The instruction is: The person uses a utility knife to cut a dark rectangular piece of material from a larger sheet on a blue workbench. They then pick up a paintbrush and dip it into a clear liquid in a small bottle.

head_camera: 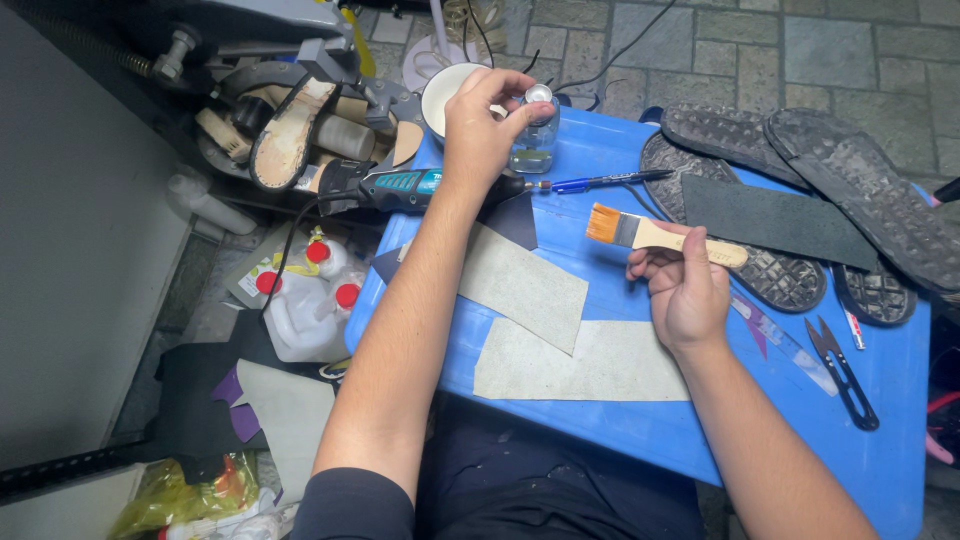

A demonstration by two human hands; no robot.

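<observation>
- My left hand [478,125] reaches to the far edge of the blue table [640,430]; thumb and fingers are closed around the top of a small clear glass bottle [535,135], gripping it at the cap.
- The bottle stands upright on the table, just beside a white bowl [445,95] at the table's far-left corner.
- My right hand [685,290] is curled into a closed grip on the wooden handle of a flat paintbrush [655,235]. The brush lies roughly level above the table, its orange bristles pointing left, clear of the surface as far as I can tell.
- A blue pen [600,182] lies between the bottle and the brush, pointing right.
- Two pale grey sheet pieces [560,330] lie flat under and between my forearms; one overlaps the other at an angle.
- A teal rotary tool [420,185] rests at the table's left edge, partly under my left wrist.
- Black rubber shoe soles [820,170] are piled at the far right, with a dark rectangular sheet [775,215] across them.
- Black thread snips [845,375] lie near the right edge, well apart from my right hand.
- On the floor to the left stand white jugs with red caps [305,300]; a shoe-finishing machine [290,120] sits behind them.
</observation>
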